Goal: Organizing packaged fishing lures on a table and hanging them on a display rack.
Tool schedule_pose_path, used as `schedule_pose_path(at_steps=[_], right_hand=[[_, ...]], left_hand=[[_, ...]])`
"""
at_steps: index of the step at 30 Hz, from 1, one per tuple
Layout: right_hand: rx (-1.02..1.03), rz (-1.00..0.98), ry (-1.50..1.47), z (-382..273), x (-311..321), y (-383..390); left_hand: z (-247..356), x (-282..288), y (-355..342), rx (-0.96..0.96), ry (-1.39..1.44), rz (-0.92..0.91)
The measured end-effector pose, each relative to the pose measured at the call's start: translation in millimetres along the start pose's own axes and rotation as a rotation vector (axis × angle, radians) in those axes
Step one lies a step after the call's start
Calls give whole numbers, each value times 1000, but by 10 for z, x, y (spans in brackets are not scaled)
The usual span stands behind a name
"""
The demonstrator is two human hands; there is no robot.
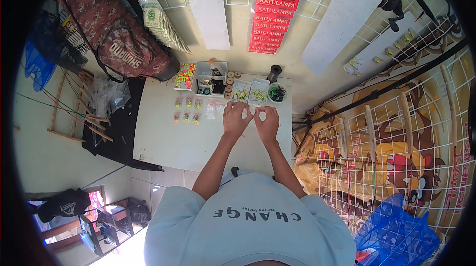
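My left hand (236, 119) and my right hand (267, 124) meet fingertip to fingertip over the white table (168, 144). Both are closed in a pinch, thumb against forefinger; anything between the fingers is too small to make out. Just beyond them lie two white trays of small yellow-green pieces with thin dark parts, a left tray (241, 91) and a right tray (259, 92). A round tub (277, 93) of dark green bits stands beside these. Left of my left hand, several small clear packets (186, 116) with bright yellow and orange contents lie in two rows, near plain clear packets (211, 108).
A white divided box (202, 71) at the back holds colourful beads (185, 75), a small bottle and dark items. Brown spools (229, 81) and a black cylinder (274, 73) stand nearby. A camouflage bag (119, 37) hangs left, red packets (270, 23) hang ahead, and a wire rack (386, 152) stands right.
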State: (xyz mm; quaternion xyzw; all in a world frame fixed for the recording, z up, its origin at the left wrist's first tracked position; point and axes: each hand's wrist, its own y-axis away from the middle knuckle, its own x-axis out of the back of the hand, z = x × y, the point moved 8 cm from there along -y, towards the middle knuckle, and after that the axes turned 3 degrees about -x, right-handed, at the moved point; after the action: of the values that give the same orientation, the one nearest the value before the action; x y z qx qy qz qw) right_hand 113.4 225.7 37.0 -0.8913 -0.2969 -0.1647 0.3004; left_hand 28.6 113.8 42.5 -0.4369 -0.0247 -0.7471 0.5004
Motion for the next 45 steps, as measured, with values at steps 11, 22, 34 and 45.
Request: schedule_pose_path(at_steps=[11, 22, 34, 45], right_hand=[[-282, -89, -165, 195, -43, -5], [-223, -65, -57, 151, 4, 15], [44, -48, 76, -134, 11, -95], [36, -94, 120, 65, -204, -156]], left_hand=[[158, 10, -3, -169, 8, -152], [75, -45, 24, -255, -3, -118], [-69, -21, -57, -189, 92, -86], [-479, 22, -232, -108, 13, -71]])
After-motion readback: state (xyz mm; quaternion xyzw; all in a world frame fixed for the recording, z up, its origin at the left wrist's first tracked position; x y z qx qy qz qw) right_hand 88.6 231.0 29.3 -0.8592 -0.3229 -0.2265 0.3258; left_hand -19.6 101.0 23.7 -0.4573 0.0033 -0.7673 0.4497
